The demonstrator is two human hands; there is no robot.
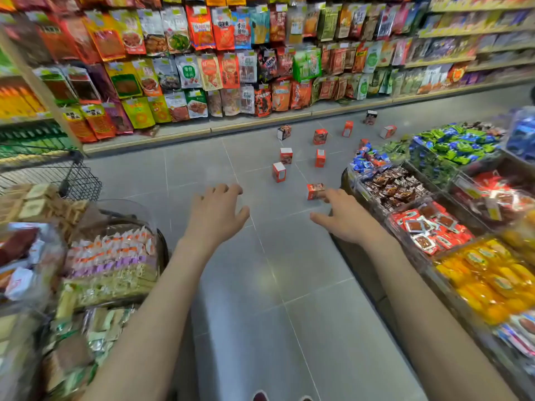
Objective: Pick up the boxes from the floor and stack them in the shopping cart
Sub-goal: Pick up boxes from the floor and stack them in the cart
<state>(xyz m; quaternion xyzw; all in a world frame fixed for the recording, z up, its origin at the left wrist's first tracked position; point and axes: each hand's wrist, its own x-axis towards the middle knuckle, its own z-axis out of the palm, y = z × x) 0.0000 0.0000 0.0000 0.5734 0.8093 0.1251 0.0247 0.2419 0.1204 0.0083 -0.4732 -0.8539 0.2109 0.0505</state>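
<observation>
- So, both arms are stretched out over the grey tiled floor (260,270), and neither hand is holding anything.
- Left hand (218,208): palm down, fingers spread and loosely curled. It hangs in the air, well apart from every box.
- Right hand (346,217): fingers reach out fairly straight, with the thumb stuck out to the left. The fingertips overlap the lower right corner of the nearest box (315,191), but I honestly can't tell if they touch it.
- That nearest box lies on its side with its long axis running left to right and its printed red face toward the camera. It's near the floor's right edge, just beside the candy bins (405,195).
- Mid-floor, a bit further out, three boxes stand upright with their long axes vertical: a white-sided box (279,172), a squat box (286,155) and a narrow red box (320,158).
- Toward the floor's far edge, below the wall shelf (202,68), there are five more:
  - a darker box (284,132)
  - a red box (320,136)
  - a slim upright box (347,129)
  - a tilted white-faced box (388,131)
  - a dark box (370,117), closest to the shelf base
- The shopping cart (76,176) is black wire and sits at the floor's left edge. Only one corner shows, so I can't see what's inside.
</observation>
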